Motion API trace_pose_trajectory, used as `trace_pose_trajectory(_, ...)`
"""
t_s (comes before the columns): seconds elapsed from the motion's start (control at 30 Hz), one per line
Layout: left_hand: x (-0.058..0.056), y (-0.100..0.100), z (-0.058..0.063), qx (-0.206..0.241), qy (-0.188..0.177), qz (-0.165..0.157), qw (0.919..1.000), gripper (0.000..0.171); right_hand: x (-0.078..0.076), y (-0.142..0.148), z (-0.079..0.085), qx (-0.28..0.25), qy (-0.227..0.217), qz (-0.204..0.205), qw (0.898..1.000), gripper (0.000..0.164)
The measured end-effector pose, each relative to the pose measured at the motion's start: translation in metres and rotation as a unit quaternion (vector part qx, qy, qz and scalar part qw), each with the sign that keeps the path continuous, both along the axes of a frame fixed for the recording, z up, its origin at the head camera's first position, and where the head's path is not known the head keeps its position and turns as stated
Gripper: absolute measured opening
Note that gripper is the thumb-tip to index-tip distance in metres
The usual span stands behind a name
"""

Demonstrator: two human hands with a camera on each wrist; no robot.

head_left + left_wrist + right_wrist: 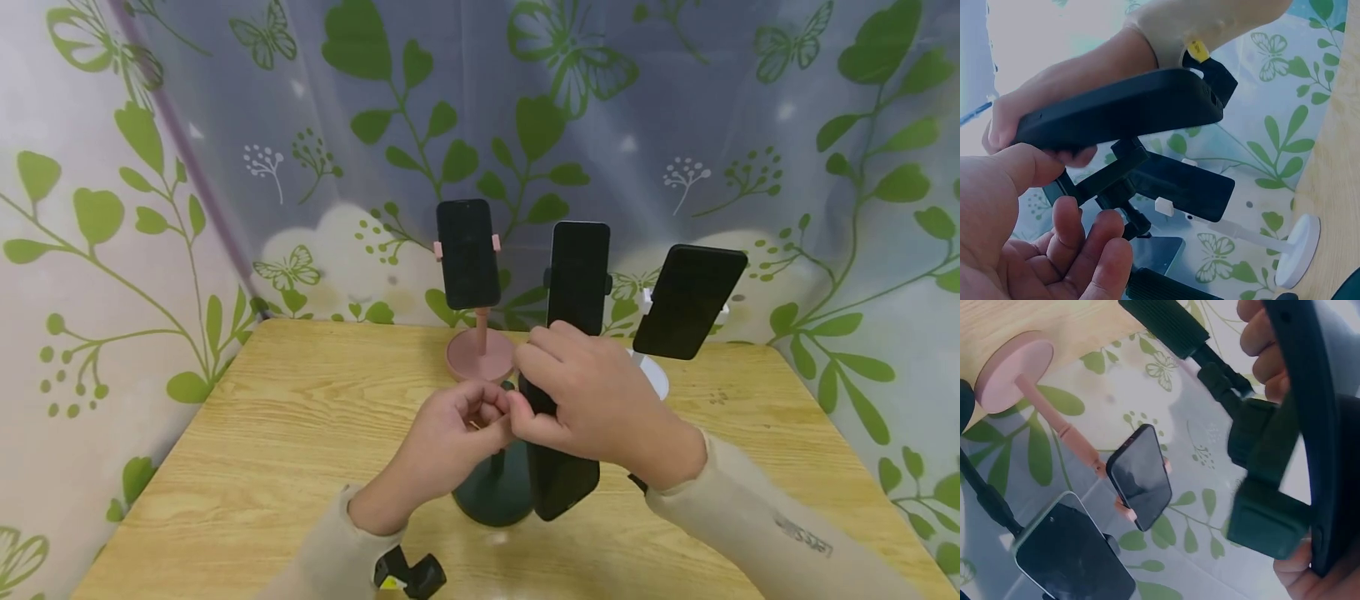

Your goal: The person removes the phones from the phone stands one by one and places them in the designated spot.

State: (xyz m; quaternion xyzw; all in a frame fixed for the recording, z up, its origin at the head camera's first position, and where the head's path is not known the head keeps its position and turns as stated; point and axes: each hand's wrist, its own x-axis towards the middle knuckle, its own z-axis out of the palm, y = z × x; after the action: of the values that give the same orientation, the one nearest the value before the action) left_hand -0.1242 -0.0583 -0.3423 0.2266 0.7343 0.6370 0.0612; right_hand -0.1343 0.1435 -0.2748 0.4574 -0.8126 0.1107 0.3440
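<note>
My right hand (592, 392) grips a black phone (566, 487) held at a tilt, its fingers over the upper part. Beneath the phone stands a dark green phone stand (491, 500) with a round base. In the left wrist view the stand's clamp (1107, 178) lies close under the phone (1122, 109). My left hand (453, 429) pinches one end of that clamp between thumb and fingers, right beside the phone's edge. The right wrist view shows the green clamp (1269, 519) from the side, along the phone (1313, 425). In the head view the hands hide the clamp.
Behind my hands, a pink stand (480, 354), a black-clamped stand and a white stand (651, 375) each hold a phone upright or leaning. They stand on a wooden table (300, 433) backed by a leaf-patterned curtain (300, 167).
</note>
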Motion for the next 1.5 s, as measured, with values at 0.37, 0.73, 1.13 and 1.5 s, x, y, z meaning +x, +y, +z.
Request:
trace_pose_trajectory(0.37, 0.003, -0.001, 0.005, -0.071, 0.045, 0.018, 0.9963, 0.016, 0.039, 0.019, -0.01, 0.002, -0.005, -0.003, 1.0, 0.027)
trace_pose_trajectory(0.73, 0.004, 0.0, 0.005, -0.069, 0.049, 0.026, 0.9961, 0.016, 0.056, 0.061, -0.043, 0.012, -0.022, -0.042, 0.999, 0.036)
trace_pose_trajectory(1.13, 0.002, 0.002, 0.001, -0.06, 0.078, 0.027, 0.9947, 0.015, 0.06, 0.101, -0.072, 0.024, -0.047, -0.107, 0.993, 0.027)
trace_pose_trajectory(1.5, 0.002, 0.004, -0.001, -0.048, 0.068, 0.023, 0.9963, 0.015, 0.059, 0.124, -0.095, 0.036, -0.084, -0.152, 0.984, 0.018)
